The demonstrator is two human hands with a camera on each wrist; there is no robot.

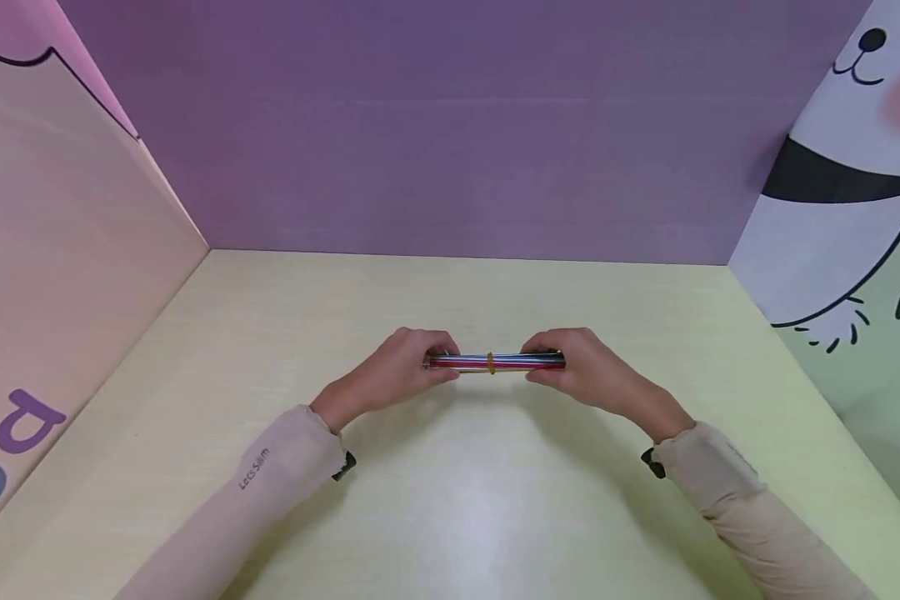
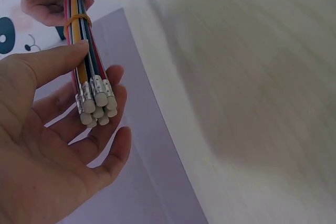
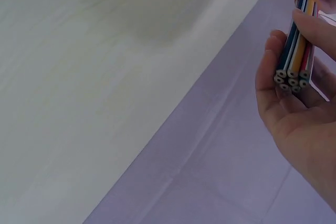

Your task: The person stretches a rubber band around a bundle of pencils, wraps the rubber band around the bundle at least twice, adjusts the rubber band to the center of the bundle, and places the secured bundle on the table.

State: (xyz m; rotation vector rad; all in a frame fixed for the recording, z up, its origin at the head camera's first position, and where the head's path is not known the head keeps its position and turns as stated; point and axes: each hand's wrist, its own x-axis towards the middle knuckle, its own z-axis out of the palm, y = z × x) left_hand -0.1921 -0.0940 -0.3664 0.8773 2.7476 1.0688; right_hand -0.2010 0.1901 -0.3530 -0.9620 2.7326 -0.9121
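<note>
Between both hands a bundle of striped pencils (image 1: 474,362) is held level above the table, with a yellow rubber band (image 1: 491,362) round its middle. My left hand (image 1: 401,367) grips the eraser end, thumb on the near side and fingers behind. White erasers (image 2: 101,99) in silver ferrules show at that end in the left wrist view. At the other end my right hand (image 1: 588,369) holds the bundle between thumb and fingers. The right wrist view shows flat, unsharpened pencil ends (image 3: 293,80) there, several of them side by side. Stripes are blue, red, yellow and white.
A pale wood-grain table (image 1: 450,483) lies beneath the hands, with shadows of both arms on it. A purple panel (image 1: 465,133) stands along its back edge. Side panels rise at left (image 1: 60,208) and right (image 1: 855,250), the right one printed with a cartoon animal.
</note>
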